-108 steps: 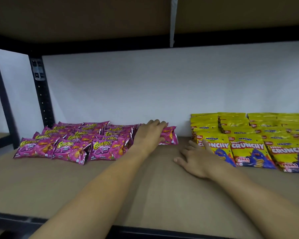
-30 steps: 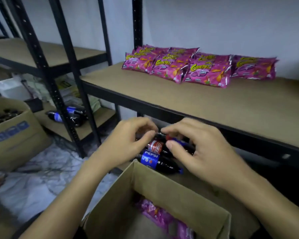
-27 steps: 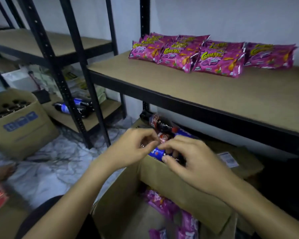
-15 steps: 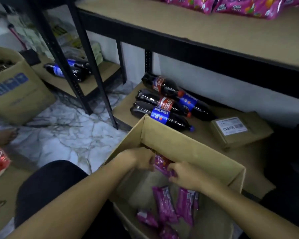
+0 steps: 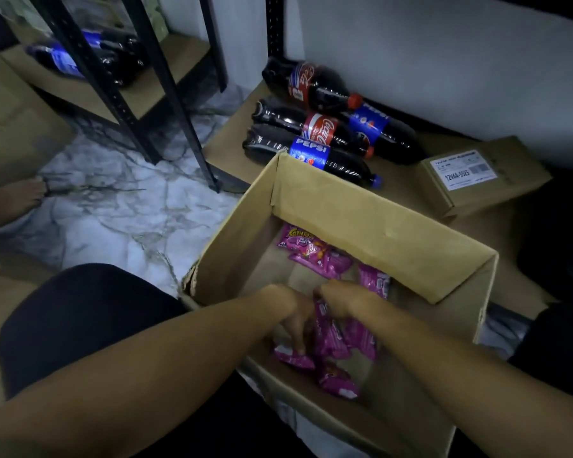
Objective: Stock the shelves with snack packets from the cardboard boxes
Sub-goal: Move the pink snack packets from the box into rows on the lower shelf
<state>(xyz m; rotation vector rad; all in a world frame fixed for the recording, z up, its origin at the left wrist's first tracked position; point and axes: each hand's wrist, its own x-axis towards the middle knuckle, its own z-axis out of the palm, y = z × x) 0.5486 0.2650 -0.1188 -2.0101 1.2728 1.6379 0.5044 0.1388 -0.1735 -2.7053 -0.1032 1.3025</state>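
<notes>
An open cardboard box (image 5: 377,216) stands in front of me with several pink snack packets (image 5: 315,252) lying on its bottom. Both my hands reach down inside it. My left hand (image 5: 295,322) points its fingers down onto a pink packet (image 5: 291,357) near the box's near wall. My right hand (image 5: 341,300) grips the top of an upright pink packet (image 5: 329,338) in the middle of the box. The fingertips of both hands are partly hidden among the packets.
Several cola bottles (image 5: 315,130) lie on the low shelf board behind the box, next to a small labelled carton (image 5: 477,176). Black shelf posts (image 5: 176,94) stand at left over a marble floor (image 5: 113,206). Another person's bare foot (image 5: 14,196) is at far left.
My view has dropped from the stocked shelf to the box on the floor. Both hands went from the box's rim down to the packets at its bottom.
</notes>
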